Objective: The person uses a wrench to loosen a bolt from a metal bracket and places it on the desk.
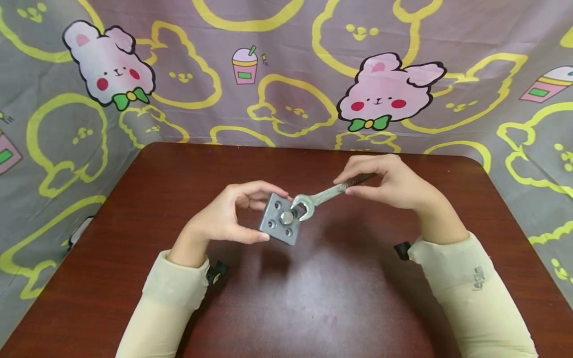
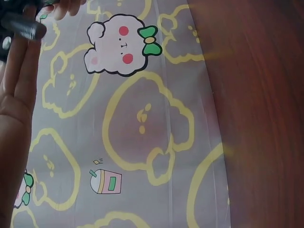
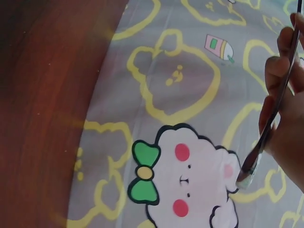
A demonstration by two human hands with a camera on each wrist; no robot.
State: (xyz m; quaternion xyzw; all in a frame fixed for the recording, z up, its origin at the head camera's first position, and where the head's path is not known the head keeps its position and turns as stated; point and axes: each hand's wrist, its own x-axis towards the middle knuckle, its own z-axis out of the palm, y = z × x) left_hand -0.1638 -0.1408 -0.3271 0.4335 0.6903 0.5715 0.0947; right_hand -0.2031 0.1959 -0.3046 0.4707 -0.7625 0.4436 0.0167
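Observation:
My left hand holds a grey square plate by its edges, thumb at the lower corner and fingers behind the top. The plate is tilted above the table, with several holes around a hex bolt head in its middle. From the plate's back the bolt's threaded shank sticks out in the left wrist view. My right hand pinches an open-end wrench by its handle, thumb below and fingers above. The wrench's open jaw lies right beside the bolt head, overlapping the plate's right edge.
Below both hands spreads a dark red-brown table. A patterned cloth with cartoon bunnies hangs behind the table and along its sides. Dark straps or mounts show at the wrists.

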